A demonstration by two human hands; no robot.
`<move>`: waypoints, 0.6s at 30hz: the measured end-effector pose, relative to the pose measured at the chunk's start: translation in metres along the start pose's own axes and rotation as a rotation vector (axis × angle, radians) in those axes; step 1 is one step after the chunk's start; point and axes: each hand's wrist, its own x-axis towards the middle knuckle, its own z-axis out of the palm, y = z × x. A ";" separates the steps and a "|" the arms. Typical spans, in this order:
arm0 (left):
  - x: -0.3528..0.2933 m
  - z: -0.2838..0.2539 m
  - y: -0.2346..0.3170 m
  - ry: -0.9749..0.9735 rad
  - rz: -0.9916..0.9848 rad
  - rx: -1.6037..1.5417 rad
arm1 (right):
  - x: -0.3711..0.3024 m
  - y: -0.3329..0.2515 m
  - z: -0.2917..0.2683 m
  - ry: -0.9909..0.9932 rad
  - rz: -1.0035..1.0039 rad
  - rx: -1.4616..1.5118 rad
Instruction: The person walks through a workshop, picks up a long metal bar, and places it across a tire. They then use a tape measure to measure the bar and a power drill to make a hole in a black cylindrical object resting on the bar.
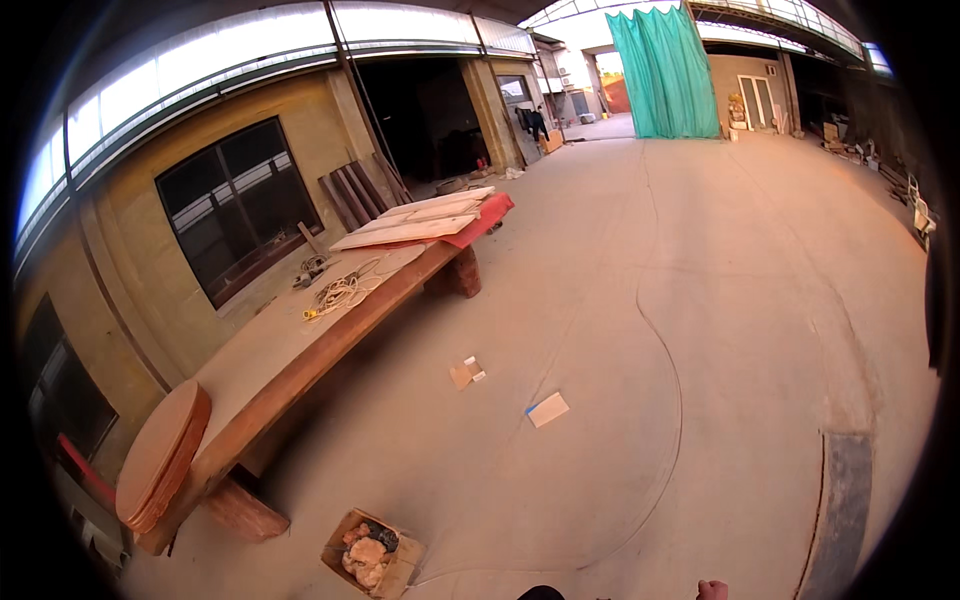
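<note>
– One hand (712,591) shows, the right, just at the lower edge. What is it doing?

– Its fingers look curled, but the edge cuts it off, so I can't tell whether it is closed or pinching something. The left is out of view.

– What lies nearest to it?

– A thin cord (679,400) on the floor (760,330). It bends round to the left of the hand and runs along to the box (408,566). To the right of the hand is a dark strip (843,510), set along the floor.

– And the box?

– Cardboard, open at the top, well to the left of the hand, with crumpled pinkish stuff (367,560) inside. It stands near the close end of the tabletop (262,382).

– What does the tabletop carry?

– A round slab (160,455) at the near end, a tangled cable (342,294) farther along, then pale boards (420,225) over a red cloth (488,218) at the far end. Thick legs hold it up.

– Anything between it and the cord?

– Two pieces of card on the floor: one (465,374) nearer the tabletop, the other (548,410) with a blue edge.

– Farther off?

– A green curtain (662,78) hangs at the back.
</note>
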 end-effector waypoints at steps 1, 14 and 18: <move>0.004 -0.005 0.028 -0.020 -0.028 -0.031 | 0.028 -0.071 0.001 -0.007 -0.027 0.034; 0.398 -0.101 0.553 -0.109 0.216 -0.011 | 0.360 -0.240 0.079 -0.047 0.458 0.269; 0.519 -0.116 0.721 -0.110 0.319 0.006 | 0.468 -0.269 0.101 0.036 0.598 0.396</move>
